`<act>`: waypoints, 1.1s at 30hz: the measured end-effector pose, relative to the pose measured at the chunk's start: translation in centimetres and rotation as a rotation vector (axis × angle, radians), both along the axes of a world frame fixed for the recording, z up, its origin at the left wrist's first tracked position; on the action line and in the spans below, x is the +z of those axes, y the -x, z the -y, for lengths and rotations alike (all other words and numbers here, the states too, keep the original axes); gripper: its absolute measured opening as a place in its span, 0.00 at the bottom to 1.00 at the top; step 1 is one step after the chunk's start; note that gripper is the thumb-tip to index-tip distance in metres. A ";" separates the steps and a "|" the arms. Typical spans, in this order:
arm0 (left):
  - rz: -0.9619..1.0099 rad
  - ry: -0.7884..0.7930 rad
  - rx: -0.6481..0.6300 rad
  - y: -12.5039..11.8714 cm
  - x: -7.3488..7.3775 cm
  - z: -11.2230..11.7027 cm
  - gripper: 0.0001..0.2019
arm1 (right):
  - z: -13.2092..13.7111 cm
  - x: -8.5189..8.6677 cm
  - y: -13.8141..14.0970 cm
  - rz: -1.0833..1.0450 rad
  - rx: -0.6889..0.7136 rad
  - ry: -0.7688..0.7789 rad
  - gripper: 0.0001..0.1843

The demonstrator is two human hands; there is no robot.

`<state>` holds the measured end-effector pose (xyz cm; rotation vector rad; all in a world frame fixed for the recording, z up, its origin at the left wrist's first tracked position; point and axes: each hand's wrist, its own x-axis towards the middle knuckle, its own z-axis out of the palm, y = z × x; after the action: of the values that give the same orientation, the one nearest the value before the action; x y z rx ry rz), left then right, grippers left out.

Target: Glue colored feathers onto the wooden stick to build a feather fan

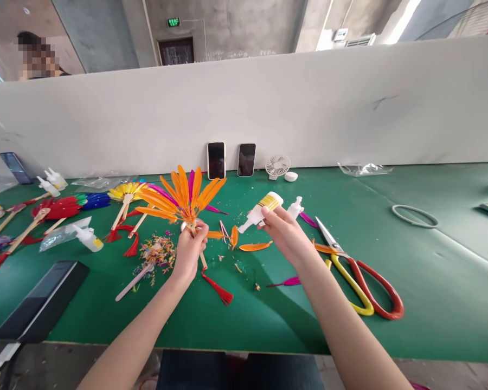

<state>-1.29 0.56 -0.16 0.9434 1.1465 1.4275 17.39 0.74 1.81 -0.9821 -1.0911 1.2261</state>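
Note:
My left hand (190, 250) is closed round the wooden handle of a feather fan (186, 190), held upright above the table. Its orange feathers spread out, with a magenta one among them, and a red tassel (218, 287) hangs from the handle's end. In my right hand (282, 232) is a white glue bottle (261, 211) with a yellow label, tilted so its nozzle points down and left. Loose orange feathers, among them a long orange feather (255, 247), lie on the table between my hands. A magenta feather (288, 282) lies near my right forearm.
Large scissors (360, 273) with red and yellow handles lie open at right. Left are finished-looking fans (61, 214), a glue bottle (88, 238), a dark power bank (43, 300) and colourful scraps (158, 253). Two phones (216, 161) and a small fan (277, 166) stand along the white partition (244, 114).

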 end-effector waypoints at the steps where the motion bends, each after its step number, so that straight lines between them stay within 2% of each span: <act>1: 0.010 0.007 -0.007 -0.1 0.0 0.0 0.15 | -0.1 0.1 0.4 -0.019 -0.017 -0.008 0.18; 7: 0.111 0.061 -0.013 -0.3 -0.1 0.1 0.16 | -0.3 0.0 2.4 0.015 -0.057 -0.055 0.16; 10: 0.116 0.069 -0.031 -0.4 -0.2 0.2 0.16 | 0.0 -0.1 2.9 0.021 -0.125 -0.091 0.13; 19: 0.102 0.120 -0.040 -0.7 0.1 0.4 0.11 | 0.0 -0.8 3.5 -0.061 -0.261 -0.060 0.09; 33: 0.145 0.137 -0.041 -0.7 0.1 0.4 0.11 | 0.2 -0.8 3.9 -0.006 -0.289 -0.044 0.10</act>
<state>-0.57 0.16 -0.10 0.7514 1.0960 1.3437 13.53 0.51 1.02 -1.0600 -0.9304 0.9661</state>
